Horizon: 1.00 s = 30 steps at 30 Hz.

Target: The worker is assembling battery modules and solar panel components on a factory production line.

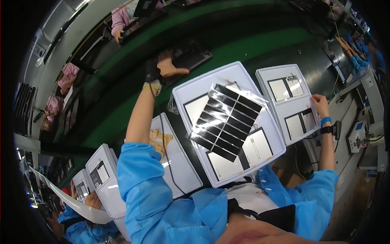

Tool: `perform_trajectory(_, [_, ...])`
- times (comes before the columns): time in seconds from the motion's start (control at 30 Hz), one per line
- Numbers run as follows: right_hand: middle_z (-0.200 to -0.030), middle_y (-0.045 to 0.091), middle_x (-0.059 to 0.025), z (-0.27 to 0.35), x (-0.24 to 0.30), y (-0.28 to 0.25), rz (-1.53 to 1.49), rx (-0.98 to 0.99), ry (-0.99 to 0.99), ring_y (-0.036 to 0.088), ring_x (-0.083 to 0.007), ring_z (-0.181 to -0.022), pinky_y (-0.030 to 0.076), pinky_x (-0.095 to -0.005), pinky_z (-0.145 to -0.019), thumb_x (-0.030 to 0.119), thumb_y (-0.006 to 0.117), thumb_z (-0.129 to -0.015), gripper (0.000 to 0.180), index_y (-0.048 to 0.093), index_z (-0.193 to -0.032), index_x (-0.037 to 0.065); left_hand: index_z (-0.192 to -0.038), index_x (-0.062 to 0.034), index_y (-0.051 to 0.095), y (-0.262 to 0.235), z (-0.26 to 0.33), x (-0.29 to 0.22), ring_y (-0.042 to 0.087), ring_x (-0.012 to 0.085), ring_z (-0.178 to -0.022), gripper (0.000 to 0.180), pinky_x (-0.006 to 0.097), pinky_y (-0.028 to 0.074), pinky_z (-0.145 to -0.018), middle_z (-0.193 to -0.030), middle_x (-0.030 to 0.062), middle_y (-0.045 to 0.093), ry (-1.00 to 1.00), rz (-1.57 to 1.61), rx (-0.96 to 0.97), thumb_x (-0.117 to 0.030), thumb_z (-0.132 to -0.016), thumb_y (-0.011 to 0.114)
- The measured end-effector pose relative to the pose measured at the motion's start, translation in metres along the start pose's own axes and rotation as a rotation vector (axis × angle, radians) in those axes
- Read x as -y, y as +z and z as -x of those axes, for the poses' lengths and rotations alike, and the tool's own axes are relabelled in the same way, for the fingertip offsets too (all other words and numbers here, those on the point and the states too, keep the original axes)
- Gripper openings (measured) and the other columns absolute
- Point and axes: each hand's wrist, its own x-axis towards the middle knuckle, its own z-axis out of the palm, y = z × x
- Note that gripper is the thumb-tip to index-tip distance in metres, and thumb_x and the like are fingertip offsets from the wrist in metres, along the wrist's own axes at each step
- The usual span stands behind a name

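Observation:
My left hand stretches forward over the green belt, thumb spread out and its other fingers partly blurred. It is open beside a dark flat laptop-like panel; whether the fingertips touch it I cannot tell. My right hand grips the right edge of a smaller white tray, which holds two flat black-and-white battery-like packs. Between my arms is a larger white tray with similar packs. Across it lies a clear plastic sheet with black strips.
Left of the large tray, another white tray holds crumpled tan material; a black cable from my left wrist crosses it. More white trays stand farther left, by a co-worker's hands. People in pink work across the belt.

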Motion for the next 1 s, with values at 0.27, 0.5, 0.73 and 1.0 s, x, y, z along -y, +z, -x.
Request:
perform_trajectory(0.27, [-0.116,0.074,-0.0082,0.040,0.141,-0.060,-0.329,0.118,-0.270,0.067,-0.0128,-0.105,0.052,-0.0256,-0.091,0.012,0.069,-0.101,0.029,0.068,-0.126,-0.002,-0.160,-0.0084,0.033,0.028,0.050,0.054,0.031,0.0435,-0.151,0.132,0.057,0.024,-0.123,-0.163,0.0268,0.033,-0.116,-0.135,0.000,-0.073,-0.058,0.086])
perform_trajectory(0.5, [-0.125,0.067,-0.0108,0.087,0.263,-0.103,-0.149,0.309,-0.445,0.063,-0.0182,-0.117,0.046,-0.0304,-0.105,0.012,0.060,-0.105,0.039,0.059,-0.141,-0.004,-0.129,-0.0039,0.066,-0.088,0.133,0.062,0.071,0.0337,-0.112,0.065,0.042,0.056,-0.096,-0.122,0.0174,0.074,-0.116,0.262,0.138,-0.055,-0.089,0.074])
perform_trajectory(0.73, [-0.101,0.061,-0.0086,0.110,0.370,-0.088,-0.249,0.681,-0.838,0.059,-0.0159,-0.096,0.044,-0.0316,-0.093,0.022,0.059,-0.103,0.040,0.061,-0.132,-0.005,-0.118,-0.0085,0.071,-0.245,0.455,0.183,0.065,0.0345,-0.117,0.065,0.046,0.053,-0.096,-0.118,0.0148,0.073,-0.578,-0.172,0.406,-0.045,-0.068,0.091])
perform_trajectory(1.0, [-0.085,0.058,-0.0039,0.129,0.449,-0.062,-0.348,0.588,-0.912,0.056,-0.0120,-0.081,0.045,-0.0269,-0.079,0.028,0.061,-0.101,0.045,0.060,-0.132,-0.005,-0.130,-0.0077,0.061,-0.224,0.558,0.190,0.060,0.0401,-0.127,0.090,0.044,0.047,-0.108,-0.135,0.0242,0.062,-0.601,-0.464,0.061,-0.048,-0.058,0.098])
